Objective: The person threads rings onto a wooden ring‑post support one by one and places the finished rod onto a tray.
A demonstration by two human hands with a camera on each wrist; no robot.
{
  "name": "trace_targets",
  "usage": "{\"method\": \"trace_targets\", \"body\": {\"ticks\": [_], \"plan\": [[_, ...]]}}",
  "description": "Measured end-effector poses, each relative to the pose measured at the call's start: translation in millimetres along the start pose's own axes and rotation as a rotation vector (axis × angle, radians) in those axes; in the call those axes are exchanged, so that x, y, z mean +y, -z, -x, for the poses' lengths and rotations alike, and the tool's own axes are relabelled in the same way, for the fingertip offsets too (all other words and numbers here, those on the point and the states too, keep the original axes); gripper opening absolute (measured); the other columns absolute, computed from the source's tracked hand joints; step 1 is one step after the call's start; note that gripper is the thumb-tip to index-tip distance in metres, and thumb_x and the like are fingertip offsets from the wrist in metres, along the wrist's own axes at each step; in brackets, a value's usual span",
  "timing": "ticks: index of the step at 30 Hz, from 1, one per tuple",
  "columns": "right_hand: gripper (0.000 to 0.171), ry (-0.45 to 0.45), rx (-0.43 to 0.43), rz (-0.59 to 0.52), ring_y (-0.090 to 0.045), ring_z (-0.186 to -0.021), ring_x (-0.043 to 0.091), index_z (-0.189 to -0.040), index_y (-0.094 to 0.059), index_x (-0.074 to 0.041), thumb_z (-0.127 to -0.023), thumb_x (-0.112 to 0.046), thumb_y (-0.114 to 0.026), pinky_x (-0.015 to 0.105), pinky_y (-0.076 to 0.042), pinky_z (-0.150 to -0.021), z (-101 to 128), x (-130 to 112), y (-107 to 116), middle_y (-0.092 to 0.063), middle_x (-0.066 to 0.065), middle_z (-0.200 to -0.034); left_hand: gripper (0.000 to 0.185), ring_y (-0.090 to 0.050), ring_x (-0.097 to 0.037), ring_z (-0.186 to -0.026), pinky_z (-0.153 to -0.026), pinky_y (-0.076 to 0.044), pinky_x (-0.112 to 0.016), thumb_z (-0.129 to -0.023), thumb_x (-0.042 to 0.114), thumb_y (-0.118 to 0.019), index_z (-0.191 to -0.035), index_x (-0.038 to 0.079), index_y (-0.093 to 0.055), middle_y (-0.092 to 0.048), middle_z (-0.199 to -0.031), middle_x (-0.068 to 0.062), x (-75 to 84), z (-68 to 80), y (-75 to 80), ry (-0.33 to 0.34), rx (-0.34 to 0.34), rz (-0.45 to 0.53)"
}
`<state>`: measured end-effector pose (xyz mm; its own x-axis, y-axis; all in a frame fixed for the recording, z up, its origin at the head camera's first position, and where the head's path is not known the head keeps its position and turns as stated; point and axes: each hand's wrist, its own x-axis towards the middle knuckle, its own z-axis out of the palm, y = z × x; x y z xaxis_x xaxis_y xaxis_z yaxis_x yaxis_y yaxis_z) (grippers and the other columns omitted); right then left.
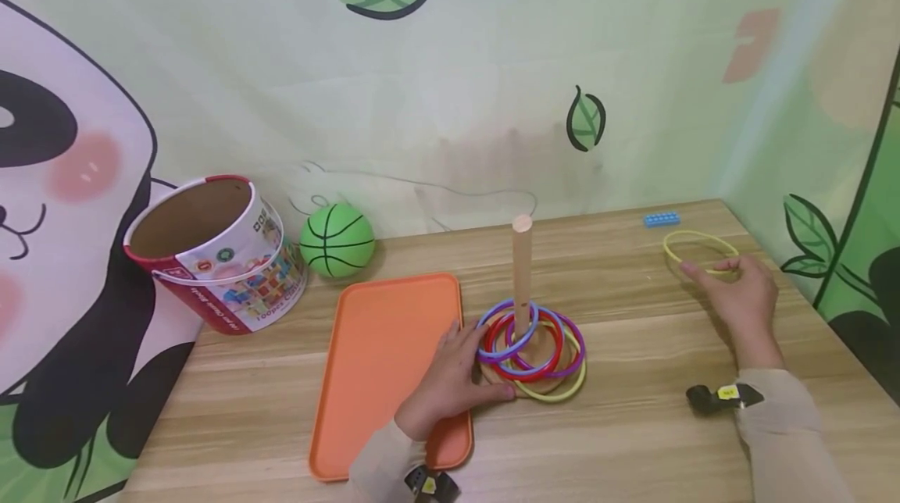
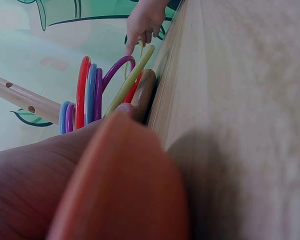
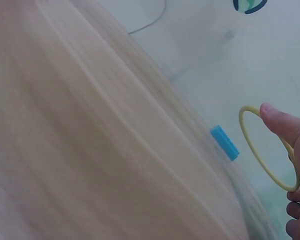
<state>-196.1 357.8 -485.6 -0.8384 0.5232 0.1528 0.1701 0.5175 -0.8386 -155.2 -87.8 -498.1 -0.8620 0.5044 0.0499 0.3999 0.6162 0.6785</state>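
A ring-toss stand has an upright wooden peg [image 1: 522,272] and a round wooden base [image 2: 145,92]. Several blue, purple, red [image 2: 82,95] and yellow rings lie stacked loosely around the foot of the peg. My left hand [image 1: 450,382] holds the left side of the base, thumb along its front edge and fingers behind, beside the rings. Off to the right, my right hand [image 1: 747,296] pinches a yellow ring [image 1: 692,233] by its near side. In the right wrist view the ring stands tilted, with the thumb on its upper edge and fingers at its lower side.
An orange tray [image 1: 394,339] lies left of the stand, partly under the left forearm. Behind it sit a green ball [image 1: 337,241] and a block bucket [image 1: 235,284] without a lid. One blue toy brick [image 1: 662,219] lies near the table's back edge, beside a printed cloth backdrop.
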Motion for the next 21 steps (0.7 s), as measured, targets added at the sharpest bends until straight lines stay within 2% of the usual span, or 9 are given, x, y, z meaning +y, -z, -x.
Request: {"method": "trace_targets", "body": {"ticks": [3,6,9,15,21], "plan": [[0.06,-0.006,0.006,-0.009,-0.048,-0.132,0.048,-0.113,-0.061,0.007,-0.09,-0.043,-0.085,0.059,-0.035,-0.11,-1,-3,5,-0.055,0.03,-0.137,0.11,-0.007,-0.052,-0.158,-0.127,-0.007,-0.063,-0.08,0.055,-0.089,-0.165,0.009,-0.035,-0.029,-0.171,-0.019,0.4,0.1,0.3,0.003,0.001,0.011],[0.06,-0.008,0.004,0.0,-0.049,-0.13,0.044,-0.112,-0.06,0.006,-0.089,-0.044,-0.085,0.052,-0.039,-0.102,-3,-6,9,-0.056,0.026,-0.137,0.11,-0.007,-0.052,-0.158,-0.127,-0.007,-0.063,-0.08,0.056,-0.088,-0.164,0.009,-0.036,-0.03,-0.171,-0.017,0.0,0.1,0.4,-0.001,0.003,0.012],[0.06,0.01,0.003,0.007,-0.05,-0.129,0.043,-0.111,-0.059,0.006,-0.089,-0.044,-0.085,0.05,-0.038,-0.1,-3,-9,12,-0.056,0.025,-0.137,0.11,-0.006,-0.052,-0.158,-0.127,-0.007,-0.062,-0.08,0.057,-0.088,-0.165,0.009,-0.035,-0.03,-0.171,-0.016,-0.3,0.0,0.5,0.002,0.0,0.011],[0.058,0.048,-0.018,-0.027,-0.042,-0.141,0.05,-0.107,-0.055,0.004,-0.09,-0.042,-0.085,0.063,-0.031,-0.116,-2,-23,17,-0.051,0.032,-0.145,0.109,-0.006,-0.051,-0.159,-0.127,-0.007,-0.062,-0.081,0.056,-0.088,-0.164,0.009,-0.036,-0.03,-0.171,-0.018,0.8,0.3,0.9,0.01,-0.007,0.009],[0.056,0.089,0.001,-0.031,-0.044,-0.143,0.048,-0.105,-0.055,0.004,-0.089,-0.04,-0.086,0.062,-0.033,-0.115,-3,-36,24,-0.053,0.03,-0.147,0.108,-0.007,-0.052,-0.158,-0.127,-0.007,-0.062,-0.081,0.053,-0.089,-0.164,0.007,-0.036,-0.03,-0.17,-0.02,1.6,0.0,1.7,0.001,-0.006,0.0]]}}
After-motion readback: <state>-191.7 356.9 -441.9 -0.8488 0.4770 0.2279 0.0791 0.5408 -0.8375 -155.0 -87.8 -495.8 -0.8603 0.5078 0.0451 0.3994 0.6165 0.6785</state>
